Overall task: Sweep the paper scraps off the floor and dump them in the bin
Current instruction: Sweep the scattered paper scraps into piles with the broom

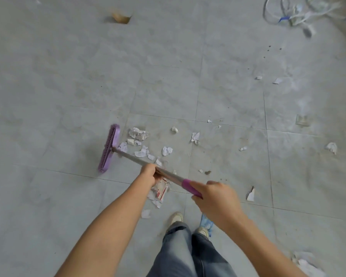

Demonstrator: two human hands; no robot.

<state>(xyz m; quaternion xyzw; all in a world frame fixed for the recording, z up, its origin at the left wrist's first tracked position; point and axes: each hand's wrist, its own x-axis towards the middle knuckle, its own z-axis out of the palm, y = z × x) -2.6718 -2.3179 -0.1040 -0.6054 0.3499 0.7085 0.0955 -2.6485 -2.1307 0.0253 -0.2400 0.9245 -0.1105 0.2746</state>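
both hands are wrapped round the broom handle [135, 156]. the left hand [149, 173] is clenched on the bare metal and the right hand [215, 195] grips the purple sleeve [189, 186] further up. split that way, i'd guess the lower hand steers while the upper one drives. the purple broom head [109, 148] sits out beyond the left knuckles, on the far side of the nearest paper scraps [141, 142], likely placed to drag them back in.

the scraps are white, torn and crumpled. they lie loosely bunched between the head and the left fingers, with more strewn on the floor [68, 76] well past the right hand. a red-printed piece [161, 190] lies just under the left hand. no bin shows from here.
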